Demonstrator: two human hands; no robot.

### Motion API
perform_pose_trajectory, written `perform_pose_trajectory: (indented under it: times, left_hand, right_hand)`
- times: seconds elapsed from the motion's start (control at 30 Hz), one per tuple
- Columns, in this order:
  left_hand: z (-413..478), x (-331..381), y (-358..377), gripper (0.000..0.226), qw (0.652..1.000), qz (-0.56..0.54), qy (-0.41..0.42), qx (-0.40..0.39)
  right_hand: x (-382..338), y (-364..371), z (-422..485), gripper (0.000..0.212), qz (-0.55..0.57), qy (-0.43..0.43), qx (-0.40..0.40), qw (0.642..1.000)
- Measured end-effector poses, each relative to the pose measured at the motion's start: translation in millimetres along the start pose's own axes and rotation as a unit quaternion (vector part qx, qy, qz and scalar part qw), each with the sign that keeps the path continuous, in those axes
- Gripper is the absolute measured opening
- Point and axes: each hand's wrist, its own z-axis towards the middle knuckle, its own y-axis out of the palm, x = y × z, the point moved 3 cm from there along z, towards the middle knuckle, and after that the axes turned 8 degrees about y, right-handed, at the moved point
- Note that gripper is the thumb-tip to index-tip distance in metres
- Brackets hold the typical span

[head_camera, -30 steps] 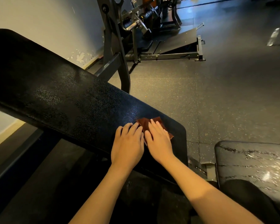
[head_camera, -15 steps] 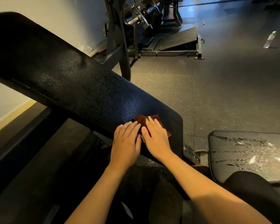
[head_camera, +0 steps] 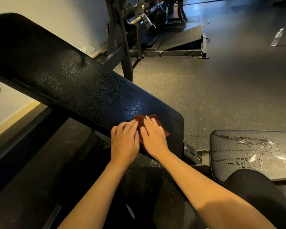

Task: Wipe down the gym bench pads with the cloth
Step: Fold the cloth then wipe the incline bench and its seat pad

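A long black back pad (head_camera: 76, 80) slopes from upper left down to the centre. On its lower end lies a folded dark-red cloth (head_camera: 139, 120). My right hand (head_camera: 153, 138) presses flat on the cloth with straight fingers and covers most of it. My left hand (head_camera: 124, 142) lies beside it at the pad's near edge, fingers bent over the cloth's left side; whether it grips the cloth I cannot tell. A separate black seat pad (head_camera: 248, 151) at the lower right shows wet streaks and cracked marks.
A dark metal machine frame (head_camera: 122, 52) stands on the rubber floor behind the pad, with a sloped footplate (head_camera: 182, 40) farther back. A plastic bottle (head_camera: 277, 37) lies on the floor at the far right. A pale wall (head_camera: 59, 19) runs along the left. My dark-clothed knee (head_camera: 254, 187) overlaps the seat pad.
Both hands and the cloth have slid a little down toward the pad's near edge. The left fingers are more bent than before. The view has shifted slightly.
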Motion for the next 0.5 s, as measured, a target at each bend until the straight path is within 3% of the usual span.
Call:
perform_pose_trajectory:
  times: [0.13, 0.3, 0.43, 0.5]
  left_hand:
    - [20, -22, -12, 0.037, 0.998, 0.051, -0.03, -0.007]
    - [40, -39, -21, 0.038, 0.996, 0.085, -0.022, -0.032]
    - [68, -52, -27, 0.041, 0.994, 0.089, -0.046, -0.05]
    - [70, -57, -29, 0.04, 0.993, 0.103, -0.043, -0.045]
  right_hand:
    - [-6, 0, 12, 0.05, -0.016, -0.042, -0.013, 0.999]
    - [-25, 10, 26, 0.05, -0.038, 0.027, 0.016, 0.999]
    - [-49, 13, 37, 0.048, -0.032, -0.078, -0.017, 0.996]
    - [-35, 6, 49, 0.049, -0.046, -0.081, -0.02, 0.995]
